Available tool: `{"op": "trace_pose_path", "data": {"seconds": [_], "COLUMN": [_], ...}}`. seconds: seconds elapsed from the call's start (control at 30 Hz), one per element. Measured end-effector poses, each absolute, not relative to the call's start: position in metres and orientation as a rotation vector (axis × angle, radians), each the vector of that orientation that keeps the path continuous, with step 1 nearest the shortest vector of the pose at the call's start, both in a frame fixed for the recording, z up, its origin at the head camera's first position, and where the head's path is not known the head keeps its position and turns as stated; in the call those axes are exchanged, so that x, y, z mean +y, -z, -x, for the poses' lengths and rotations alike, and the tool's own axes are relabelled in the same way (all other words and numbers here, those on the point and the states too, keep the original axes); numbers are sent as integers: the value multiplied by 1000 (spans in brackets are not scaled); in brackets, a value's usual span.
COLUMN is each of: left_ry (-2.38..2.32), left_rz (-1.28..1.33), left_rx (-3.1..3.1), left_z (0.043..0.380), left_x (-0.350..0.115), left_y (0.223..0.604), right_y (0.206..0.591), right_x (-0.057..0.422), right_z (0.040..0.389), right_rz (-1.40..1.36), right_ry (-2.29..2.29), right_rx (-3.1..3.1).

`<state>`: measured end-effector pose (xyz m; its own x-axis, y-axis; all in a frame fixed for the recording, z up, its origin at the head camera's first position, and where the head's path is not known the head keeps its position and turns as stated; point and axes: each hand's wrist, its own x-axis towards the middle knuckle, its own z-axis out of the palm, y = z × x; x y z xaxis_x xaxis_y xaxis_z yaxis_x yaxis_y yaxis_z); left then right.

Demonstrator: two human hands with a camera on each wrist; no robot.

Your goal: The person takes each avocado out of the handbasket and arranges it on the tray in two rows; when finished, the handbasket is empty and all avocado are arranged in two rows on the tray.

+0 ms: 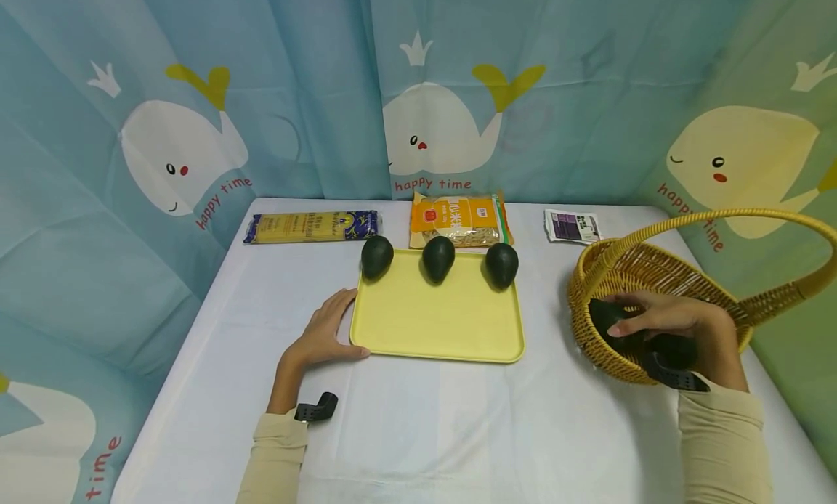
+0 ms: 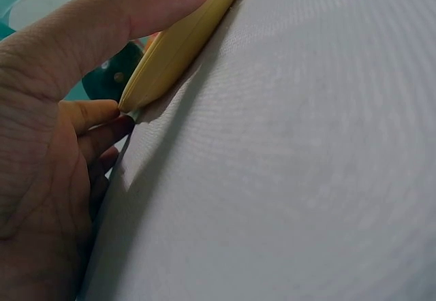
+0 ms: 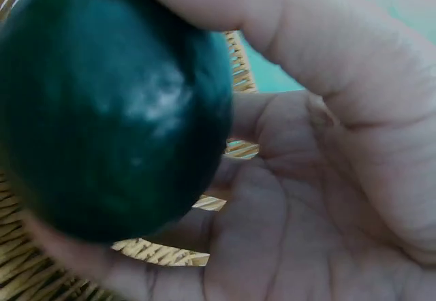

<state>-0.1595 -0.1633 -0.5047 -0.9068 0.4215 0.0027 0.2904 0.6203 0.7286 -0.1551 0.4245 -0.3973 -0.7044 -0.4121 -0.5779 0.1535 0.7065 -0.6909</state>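
Observation:
Three dark green avocados lie in a row along the far edge of a yellow tray [image 1: 437, 322]: a left one [image 1: 377, 258], a middle one [image 1: 438, 259] and a right one [image 1: 501, 265]. My left hand [image 1: 325, 333] touches the tray's near left corner, its thumb and fingers spread apart; the left wrist view shows the thumb [image 2: 163, 8] against the rim. Inside a wicker basket [image 1: 578, 301] at the right, my right hand [image 1: 676, 316] grips an avocado [image 3: 116, 110] between thumb and fingers. Another dark avocado [image 1: 676, 350] lies beneath that hand, partly hidden.
Behind the tray lie a pack of noodles [image 1: 310, 226] and an orange bag of grain [image 1: 461, 221]. A small white and purple packet [image 1: 572, 226] is near the basket. The basket's tall handle [image 1: 739, 213] arches above its opening. Printed curtains surround the white table [image 1: 458, 431].

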Motion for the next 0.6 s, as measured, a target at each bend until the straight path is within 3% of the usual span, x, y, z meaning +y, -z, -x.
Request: {"op": "trace_pose_path", "data": {"seconds": [0.6], "left_ry": [-1146], "left_rz": [-595], "left_rx": [2663], "left_z": [159], "left_x": [-159], "left_y": [513], "right_y": [391], "right_x": [441], "right_z": [139], "right_rz": [183], "right_ry": [1013], "right_rx": [2428]}}
